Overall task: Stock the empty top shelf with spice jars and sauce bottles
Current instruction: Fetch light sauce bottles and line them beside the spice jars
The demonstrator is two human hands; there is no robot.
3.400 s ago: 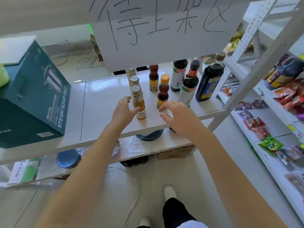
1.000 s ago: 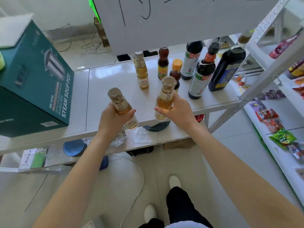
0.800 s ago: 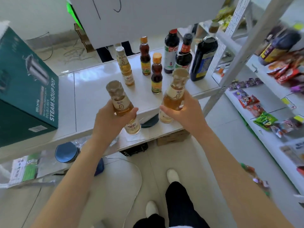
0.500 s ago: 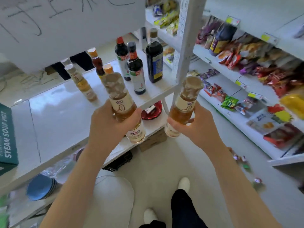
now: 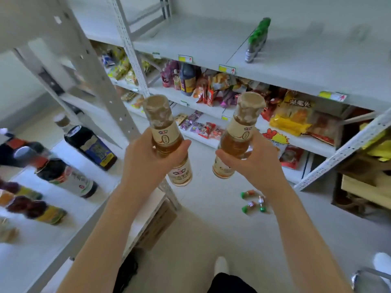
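My left hand [image 5: 148, 159] grips an amber sauce bottle [image 5: 167, 140] with a beige foil cap, held upright at chest height. My right hand [image 5: 251, 161] grips a second, matching amber bottle [image 5: 239, 134]. Both hang over the floor between two racks. Ahead and to the right, the grey top shelf [image 5: 296, 60] carries one green-capped bottle [image 5: 256, 41] and is otherwise bare. On the white rack at my left stand dark soy sauce bottles [image 5: 88, 144] and smaller orange-capped bottles [image 5: 36, 208], blurred.
Snack packets [image 5: 292, 115] fill the lower shelves under the top shelf. Several small red and green bottles [image 5: 254, 201] lie on the floor. A slanted grey rack post [image 5: 93, 66] crosses at left. A cardboard box [image 5: 364, 187] sits at right; my shoe [image 5: 221, 265] shows below.
I lifted both amber bottles off the white rack and turned right. The view swung from the stock rack to the store shelving, and the bare top shelf came into view.
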